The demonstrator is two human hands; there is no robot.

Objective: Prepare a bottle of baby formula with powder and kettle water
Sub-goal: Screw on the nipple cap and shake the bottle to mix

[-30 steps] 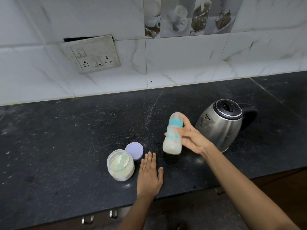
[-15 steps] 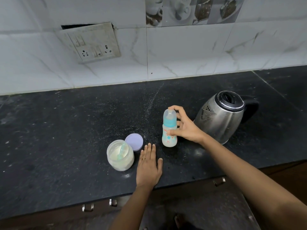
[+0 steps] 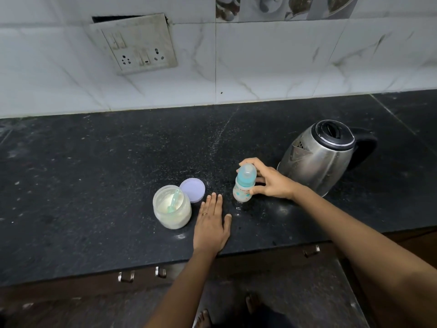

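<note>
Right hand [image 3: 274, 185] has stood the bottle [image 3: 244, 184] upright; left hand [image 3: 211, 223] stays flat.

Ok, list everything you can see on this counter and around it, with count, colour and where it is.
baby bottle: one, clear with teal cap, upright mid-counter
kettle: one, steel with black lid, right of bottle
powder jar: one, clear, open, left of bottle
scoop: one, teal, inside jar
lid: one, lilac, lying behind jar
socket panel: one, white, on wall
counter: one, black
left hand: flat on counter
right hand: grips bottle
</note>
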